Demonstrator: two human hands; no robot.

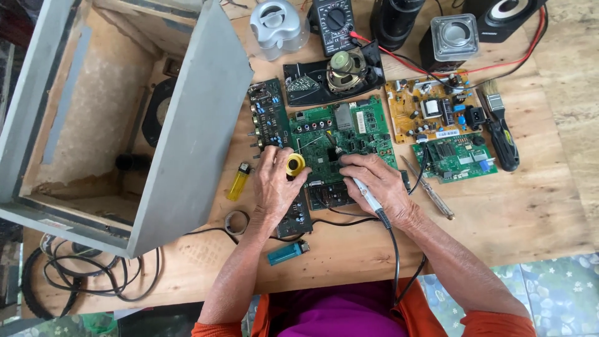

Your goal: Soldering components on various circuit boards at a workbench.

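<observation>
The right hand (380,184) closes around a soldering iron (365,190) on the green circuit board (340,140), the left hand (274,184) pinches a yellow solder spool (295,165) at its nine o'clock; a slip might scorch fingers.

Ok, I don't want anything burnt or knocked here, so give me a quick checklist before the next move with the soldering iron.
1. Soldering iron gripped by right hand: ok.
2. Tip on the green circuit board: cannot tell, fingers hide it.
3. Left hand holds the yellow spool, apart from the tip: ok.
4. Iron's black cord runs free under the right wrist: ok.
5. Yellow lighter and blue lighter lie close to the hot work: not ok.
6. Screwdriver lies beside the right hand, not touching: ok.
</observation>
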